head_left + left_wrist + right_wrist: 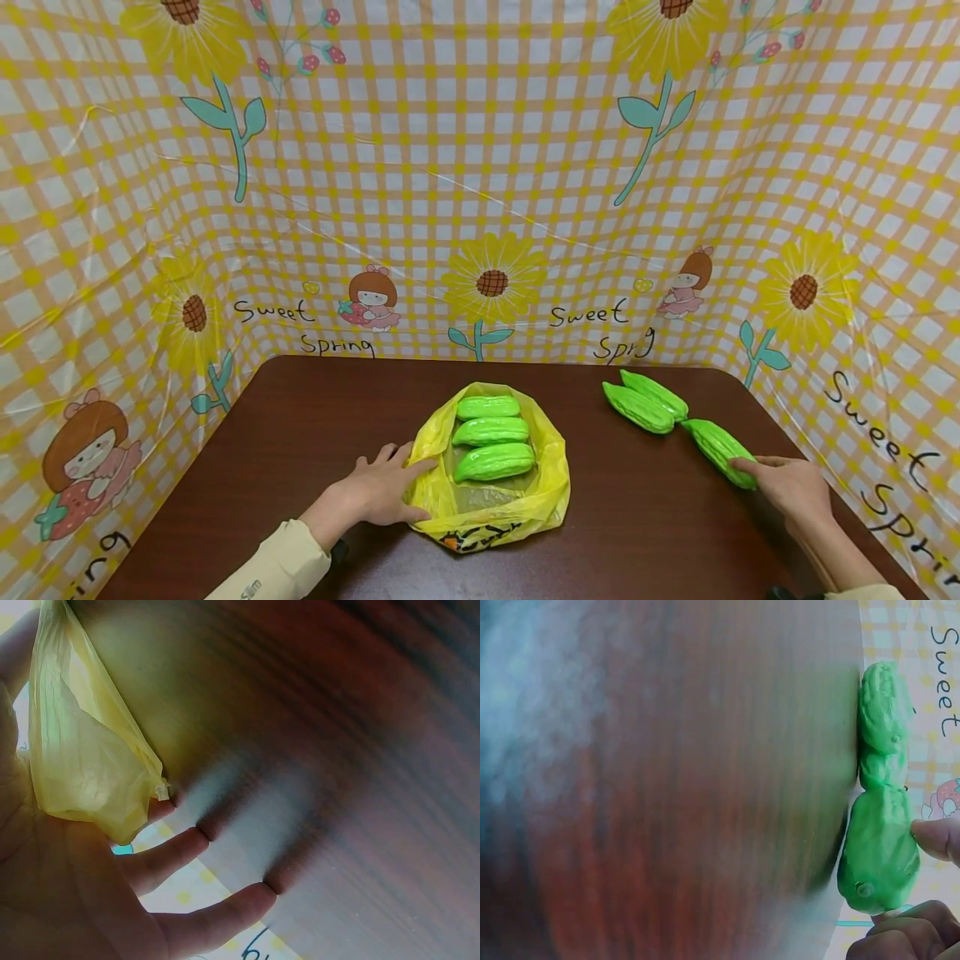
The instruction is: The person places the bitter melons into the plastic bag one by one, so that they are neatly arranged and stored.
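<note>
A yellow plastic bag [558, 467] lies with its mouth spread wide, and inside it are three bright green bitter melons [493, 431] in a stack of rows. My left hand [378, 492] rests against the bag's left side, fingers straight and spread, fingertips on the table; in the left wrist view the yellow plastic [97, 750] hangs between thumb and palm. On the right, my right hand [798, 492] holds the near end of another bitter melon [716, 450], the thumb [936, 838] on one side and curled fingers [907, 937] on the other.
Two more bitter melons [645, 400] lie side by side at the back right, close to the far tip of the held one. The dark brown table [322, 408] is walled on three sides by a checked sunflower cloth [420, 208].
</note>
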Available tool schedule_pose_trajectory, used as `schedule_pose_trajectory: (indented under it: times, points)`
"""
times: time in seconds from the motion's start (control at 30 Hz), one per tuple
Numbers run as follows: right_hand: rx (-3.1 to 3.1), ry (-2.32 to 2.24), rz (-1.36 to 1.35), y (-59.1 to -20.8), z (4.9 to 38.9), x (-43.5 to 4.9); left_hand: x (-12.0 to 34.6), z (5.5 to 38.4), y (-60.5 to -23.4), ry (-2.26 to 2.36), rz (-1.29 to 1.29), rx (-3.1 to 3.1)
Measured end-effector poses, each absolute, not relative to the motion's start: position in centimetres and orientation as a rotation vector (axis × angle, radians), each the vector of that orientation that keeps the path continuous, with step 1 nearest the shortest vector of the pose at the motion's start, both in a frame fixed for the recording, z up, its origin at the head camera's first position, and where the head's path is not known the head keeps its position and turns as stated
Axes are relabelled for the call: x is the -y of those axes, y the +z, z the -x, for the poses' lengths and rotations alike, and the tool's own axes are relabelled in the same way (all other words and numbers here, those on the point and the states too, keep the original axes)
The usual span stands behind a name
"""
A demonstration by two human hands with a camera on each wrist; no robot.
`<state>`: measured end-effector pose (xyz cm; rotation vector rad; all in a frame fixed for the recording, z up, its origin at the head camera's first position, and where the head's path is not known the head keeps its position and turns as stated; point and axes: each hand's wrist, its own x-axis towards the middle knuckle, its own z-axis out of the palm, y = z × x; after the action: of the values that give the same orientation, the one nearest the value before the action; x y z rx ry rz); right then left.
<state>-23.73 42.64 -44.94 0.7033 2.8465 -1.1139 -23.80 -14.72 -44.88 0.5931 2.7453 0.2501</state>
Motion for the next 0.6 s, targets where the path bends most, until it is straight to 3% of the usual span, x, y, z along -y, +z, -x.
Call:
schedule_pose_trajectory:
  times: [0.6]
  points:
    - [-2.841, -1.125, -0.606, -43.95, 23.38, -42.46, 14.67, 23.69, -44.68, 0.255, -0.588, -2.749]
